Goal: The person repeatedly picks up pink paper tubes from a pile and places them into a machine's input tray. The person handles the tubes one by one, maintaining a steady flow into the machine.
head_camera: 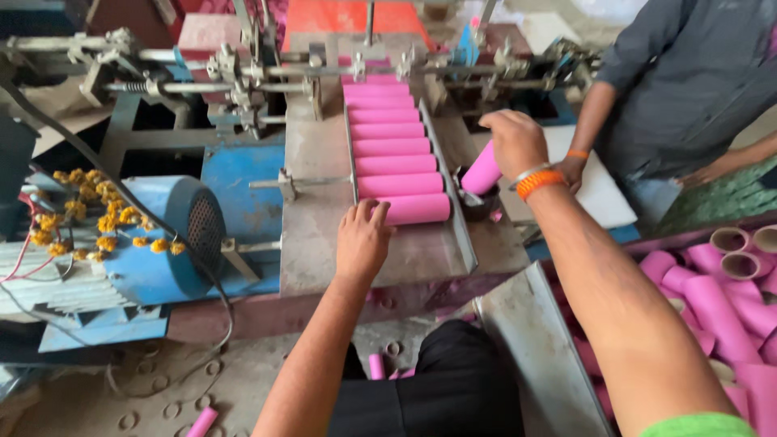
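Several pink paper tubes (394,146) lie side by side in a row on the sloping metal chute (324,235) of a machine. My left hand (363,239) rests on the chute with its fingertips against the nearest pink tube (414,209). My right hand (513,142), with an orange band at the wrist, grips another pink tube (482,171) and holds it tilted, its lower end over a small dark pot (476,204) beside the chute.
A bin (534,340) at the right holds several pink tubes (720,307). A blue motor (166,239) with a marigold garland (89,206) sits at the left. Another person (688,89) stands at the far right by a white board (595,182). Loose tubes and rings lie on the floor.
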